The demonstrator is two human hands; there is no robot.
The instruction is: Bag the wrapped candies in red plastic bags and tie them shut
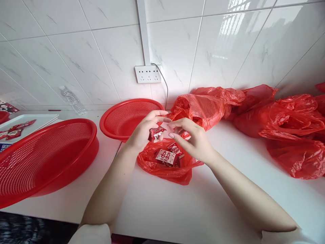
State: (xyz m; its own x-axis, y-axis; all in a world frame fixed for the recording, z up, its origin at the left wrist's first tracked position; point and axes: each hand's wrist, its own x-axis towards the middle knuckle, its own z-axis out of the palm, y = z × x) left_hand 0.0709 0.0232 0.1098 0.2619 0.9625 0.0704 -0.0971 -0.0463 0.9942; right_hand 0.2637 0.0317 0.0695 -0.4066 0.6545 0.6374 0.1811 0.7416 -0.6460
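Beyond my pale sleeves at the bottom edge, my left hand holds a small red wrapped packet over an open red bag, while my right hand curls close beside it, whether gripping anything I cannot tell. I judge the packet light and its glossy wrapper slippery, best pinched softly at the sides. Printed packs lie in the bag, with a red basket behind.
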